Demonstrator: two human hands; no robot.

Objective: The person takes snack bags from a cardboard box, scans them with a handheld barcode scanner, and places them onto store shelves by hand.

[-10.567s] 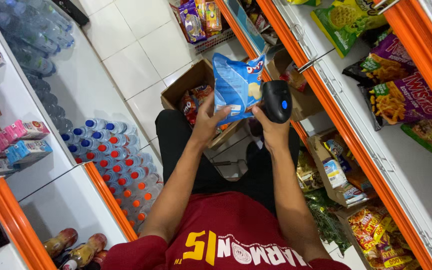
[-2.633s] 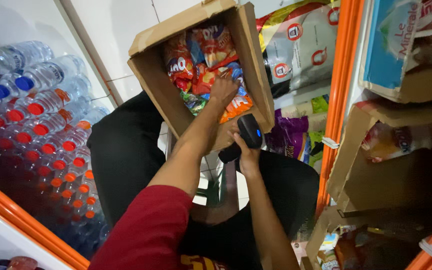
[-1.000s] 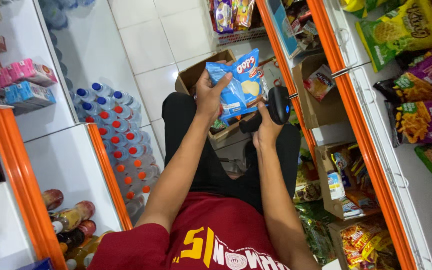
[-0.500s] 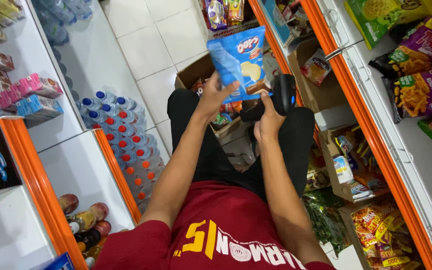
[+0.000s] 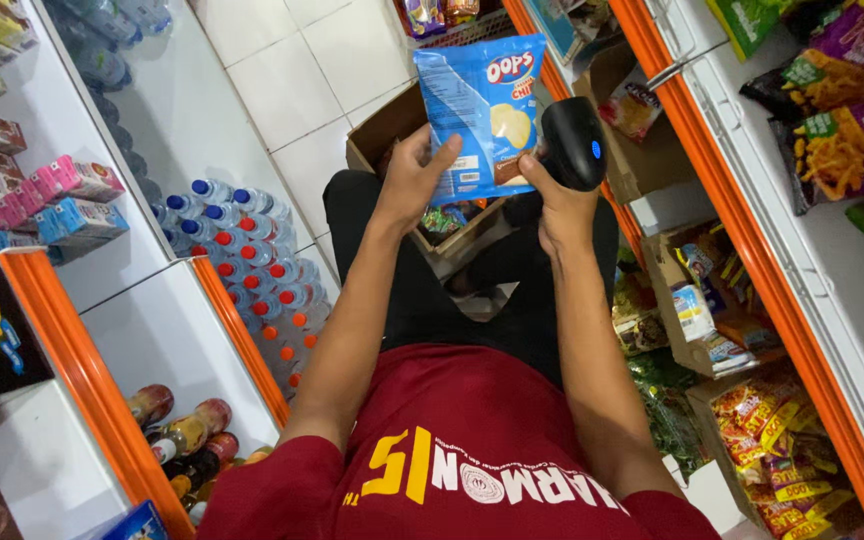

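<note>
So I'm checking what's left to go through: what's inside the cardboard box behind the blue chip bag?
The cardboard box shows a few colourful snack packets near its front edge. The blue chip bag and left hand cover most of the inside.

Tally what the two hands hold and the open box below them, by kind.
Blue foil snack bag, in the left hand: 1
Black handheld barcode scanner, in the right hand: 1
Open brown cardboard box: 1
Total: 3
</note>
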